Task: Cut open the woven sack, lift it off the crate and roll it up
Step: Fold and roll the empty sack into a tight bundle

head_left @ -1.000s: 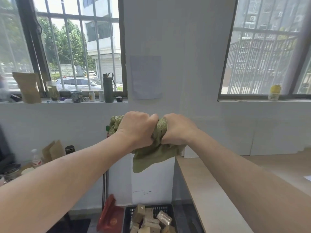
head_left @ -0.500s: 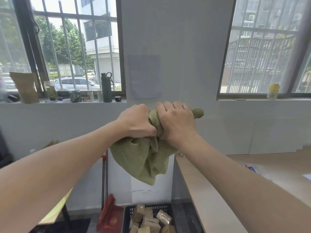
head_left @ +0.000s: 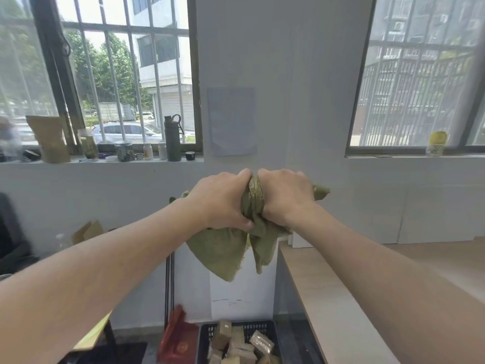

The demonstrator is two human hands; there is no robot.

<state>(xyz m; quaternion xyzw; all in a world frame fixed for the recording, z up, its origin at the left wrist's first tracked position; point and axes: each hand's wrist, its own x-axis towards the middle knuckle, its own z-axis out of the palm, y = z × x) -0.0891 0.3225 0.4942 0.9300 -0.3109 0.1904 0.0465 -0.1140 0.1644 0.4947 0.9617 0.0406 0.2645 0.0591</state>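
Note:
I hold the green woven sack [head_left: 225, 252] bunched into a tight roll at chest height in front of the white wall. My left hand [head_left: 221, 202] and my right hand [head_left: 284, 197] grip it side by side, knuckles up, almost touching. Loose flaps hang below my hands, and a short end sticks out to the right of my right hand. Far below, at the bottom edge of the view, stands the black plastic crate [head_left: 207, 334] with several small wrapped blocks in it.
A light wooden tabletop [head_left: 330, 306] runs along the right. A red bag [head_left: 178, 340] leans beside the crate. The left window sill carries a dark bottle [head_left: 172, 139], jars and a brown pouch [head_left: 49, 139]. A yellow-lidded jar [head_left: 437, 143] stands on the right sill.
My hands have turned around the roll and dropped a little in view. The hanging part has split into two flaps, and a short end now sticks out on the right.

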